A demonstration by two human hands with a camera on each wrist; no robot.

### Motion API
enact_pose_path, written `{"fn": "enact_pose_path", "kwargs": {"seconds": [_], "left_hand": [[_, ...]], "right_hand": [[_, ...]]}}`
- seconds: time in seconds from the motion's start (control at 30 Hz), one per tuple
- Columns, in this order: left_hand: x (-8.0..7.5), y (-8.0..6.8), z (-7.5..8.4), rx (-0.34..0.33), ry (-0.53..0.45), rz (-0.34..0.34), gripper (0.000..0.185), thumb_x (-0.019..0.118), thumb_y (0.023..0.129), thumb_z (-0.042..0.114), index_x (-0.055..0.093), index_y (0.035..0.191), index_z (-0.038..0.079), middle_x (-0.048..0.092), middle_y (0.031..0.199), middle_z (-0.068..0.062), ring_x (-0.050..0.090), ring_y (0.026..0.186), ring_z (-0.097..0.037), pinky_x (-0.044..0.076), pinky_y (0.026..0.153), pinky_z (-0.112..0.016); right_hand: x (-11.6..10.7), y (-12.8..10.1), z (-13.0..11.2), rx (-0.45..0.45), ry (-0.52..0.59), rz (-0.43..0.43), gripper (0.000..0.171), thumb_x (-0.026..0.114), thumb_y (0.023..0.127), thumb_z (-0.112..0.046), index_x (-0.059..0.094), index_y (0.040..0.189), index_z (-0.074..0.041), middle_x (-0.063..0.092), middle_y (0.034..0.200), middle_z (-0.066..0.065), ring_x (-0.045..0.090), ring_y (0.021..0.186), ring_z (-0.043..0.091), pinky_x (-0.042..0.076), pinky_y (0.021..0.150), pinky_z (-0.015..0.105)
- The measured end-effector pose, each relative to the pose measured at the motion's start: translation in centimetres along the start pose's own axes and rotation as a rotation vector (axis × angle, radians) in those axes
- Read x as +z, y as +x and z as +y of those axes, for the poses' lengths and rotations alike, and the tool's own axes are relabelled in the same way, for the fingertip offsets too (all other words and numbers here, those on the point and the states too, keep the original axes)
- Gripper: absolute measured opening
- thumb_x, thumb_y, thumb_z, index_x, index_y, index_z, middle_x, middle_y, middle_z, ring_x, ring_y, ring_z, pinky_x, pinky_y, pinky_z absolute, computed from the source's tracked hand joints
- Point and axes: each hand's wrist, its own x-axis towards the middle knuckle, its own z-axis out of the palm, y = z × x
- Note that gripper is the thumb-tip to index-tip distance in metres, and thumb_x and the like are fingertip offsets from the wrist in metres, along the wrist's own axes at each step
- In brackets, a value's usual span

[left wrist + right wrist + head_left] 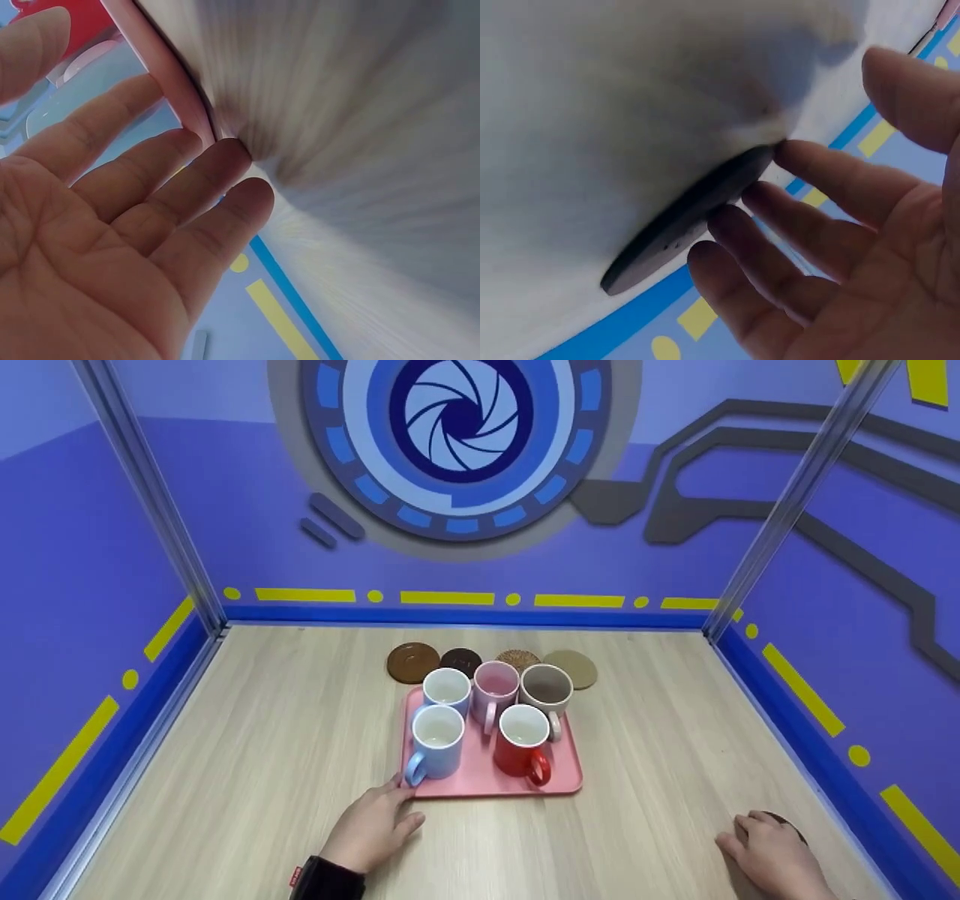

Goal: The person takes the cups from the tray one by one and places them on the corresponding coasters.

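Note:
My left hand [373, 825] reaches to the front left corner of the pink tray [480, 780], its fingertips touching the rim and its thumb apart. Several mugs stand on the tray: a light blue mug [438, 754] nearest that hand, a red mug [516, 754], a pale blue mug [448, 690], a pink mug [495, 709] and a beige mug [546, 697]. Far to the right, my right hand [776, 851] lies over a dark round coaster [686, 225]. Its fingertips touch the coaster, thumb held away; in the head view the hand hides most of it.
Behind the tray lie a brown coaster [412, 663], a dark brown coaster [460, 661], a woven coaster [517, 659] and a tan coaster [577, 669]. Blue printed walls [187, 510] bound the wooden table [300, 720] at the back and both sides.

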Motion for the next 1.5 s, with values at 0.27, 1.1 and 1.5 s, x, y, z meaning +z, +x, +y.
{"fn": "enact_pose_path", "kwargs": {"seconds": [0.27,1.1,1.5], "left_hand": [[0.1,-0.2,-0.3,-0.017,0.001,-0.013,0.049,0.07,0.09,0.037,0.064,0.129,0.006,0.053,0.144,-0.024,0.056,0.127,-0.042,0.046,0.105,-0.058],[0.2,-0.4,-0.3,-0.019,-0.001,0.009,0.049,0.07,0.09,0.037,0.064,0.13,0.009,0.053,0.145,-0.021,0.056,0.127,-0.04,0.046,0.104,-0.057],[0.4,-0.3,-0.3,-0.019,-0.002,0.005,0.05,0.069,0.09,0.037,0.063,0.131,0.008,0.054,0.144,-0.021,0.057,0.125,-0.039,0.047,0.104,-0.057]], "right_hand": [[-0.3,2.8,0.3,-0.009,0.095,0.038,0.082,0.056,0.095,-0.056,0.05,0.13,0.019,0.045,0.134,0.044,0.044,0.125,0.059,0.039,0.102,0.066],[-3.5,17.3,-8.8,0.008,0.201,0.13,0.049,0.039,0.1,-0.024,0.055,0.13,0.013,0.044,0.135,0.044,0.038,0.125,0.064,0.031,0.106,0.069],[-4.0,21.5,-12.2,-0.147,0.154,0.112,0.037,0.048,0.094,-0.02,0.066,0.107,0.009,0.06,0.122,0.032,0.056,0.111,0.057,0.046,0.098,0.063]]}}
